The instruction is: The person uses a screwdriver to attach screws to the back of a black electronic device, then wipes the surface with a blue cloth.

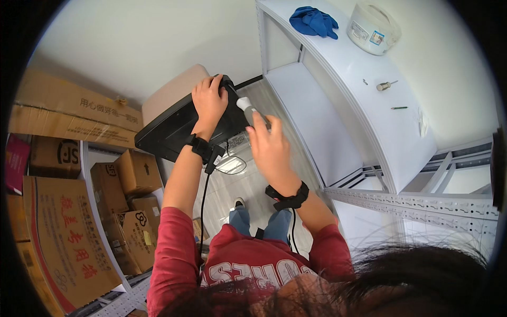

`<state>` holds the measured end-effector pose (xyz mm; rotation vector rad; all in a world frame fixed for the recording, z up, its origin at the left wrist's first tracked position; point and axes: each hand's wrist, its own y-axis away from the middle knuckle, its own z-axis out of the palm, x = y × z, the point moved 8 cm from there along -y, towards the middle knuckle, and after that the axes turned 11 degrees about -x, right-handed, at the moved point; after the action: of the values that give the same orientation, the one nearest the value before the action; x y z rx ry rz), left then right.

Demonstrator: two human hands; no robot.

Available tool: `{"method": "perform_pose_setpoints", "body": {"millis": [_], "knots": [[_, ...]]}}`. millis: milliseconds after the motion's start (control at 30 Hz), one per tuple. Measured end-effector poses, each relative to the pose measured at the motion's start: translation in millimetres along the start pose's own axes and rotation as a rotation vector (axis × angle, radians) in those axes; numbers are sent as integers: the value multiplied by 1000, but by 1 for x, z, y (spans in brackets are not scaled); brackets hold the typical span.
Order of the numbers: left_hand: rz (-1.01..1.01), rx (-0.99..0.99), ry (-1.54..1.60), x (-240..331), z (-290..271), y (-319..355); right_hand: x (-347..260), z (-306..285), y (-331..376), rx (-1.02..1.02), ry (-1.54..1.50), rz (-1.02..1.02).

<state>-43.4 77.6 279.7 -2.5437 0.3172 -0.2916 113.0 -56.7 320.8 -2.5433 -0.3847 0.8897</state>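
A beige cushion-like piece (177, 87) with a black plastic underside (182, 124) stands tilted in front of me, perhaps a chair seat. My left hand (209, 103) grips its upper right edge, fingers curled over the rim. In my right hand (269, 145) is a screwdriver (244, 104) with a grey and white handle. It points at the black rim's right corner, close to my left fingertips. Whether its tip sits in a screw I cannot make out.
Cardboard boxes (68, 238) fill the shelves on the left. On the white shelf (348, 68) at right lie a blue cloth (314, 22), a translucent bucket (374, 29), a second screwdriver (386, 85) and a small green stick (399, 108). Black cables (203, 211) hang from both wristbands.
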Motion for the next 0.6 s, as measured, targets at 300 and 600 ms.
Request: {"method": "perform_pose_setpoints", "body": {"millis": [300,600], "knots": [[0,-25,-47,0,4,-1,-18,-2,-10,20,-100,-56],[-14,31,-23,-1,0,2,-4,-10,-6,105,-9,52]]}}
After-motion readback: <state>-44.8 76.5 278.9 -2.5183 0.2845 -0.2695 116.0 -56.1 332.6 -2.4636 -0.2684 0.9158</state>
